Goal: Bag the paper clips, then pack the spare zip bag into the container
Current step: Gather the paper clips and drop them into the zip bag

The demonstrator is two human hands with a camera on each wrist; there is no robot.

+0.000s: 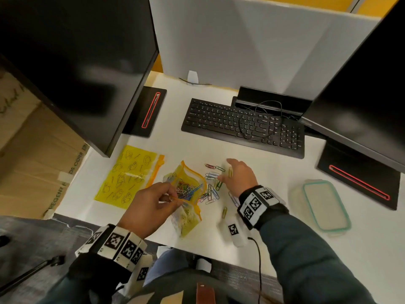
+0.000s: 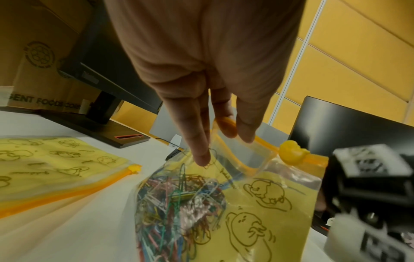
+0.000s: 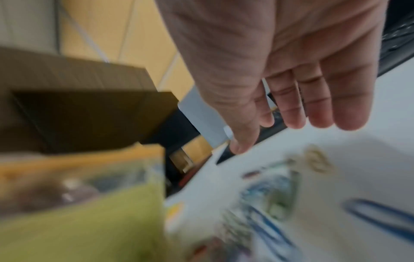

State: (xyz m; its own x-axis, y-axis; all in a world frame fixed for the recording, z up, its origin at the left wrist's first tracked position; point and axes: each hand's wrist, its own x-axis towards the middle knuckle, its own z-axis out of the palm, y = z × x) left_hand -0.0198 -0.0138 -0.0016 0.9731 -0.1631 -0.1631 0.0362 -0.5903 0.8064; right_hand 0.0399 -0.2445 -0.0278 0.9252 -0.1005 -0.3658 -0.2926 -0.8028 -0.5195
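Note:
A yellow zip bag (image 1: 189, 194) (image 2: 257, 203) with duck drawings stands open at the desk's front, with many coloured paper clips (image 2: 177, 203) inside. My left hand (image 1: 151, 207) (image 2: 215, 113) pinches its orange-edged mouth and holds it open. Loose paper clips (image 1: 211, 185) (image 3: 280, 191) lie scattered just right of the bag. My right hand (image 1: 237, 176) (image 3: 302, 109) hovers over them with fingers straight, holding nothing. A second, flat yellow zip bag (image 1: 126, 176) (image 2: 56, 163) lies to the left. The clear container (image 1: 324, 205) with a teal-rimmed lid sits at the right.
A black keyboard (image 1: 241, 126) with a cable on it lies behind the clips. Two monitors on black stands (image 1: 144, 110) (image 1: 359, 183) flank the desk. A cardboard box (image 1: 32, 154) stands at the left. The desk's front edge is close to my wrists.

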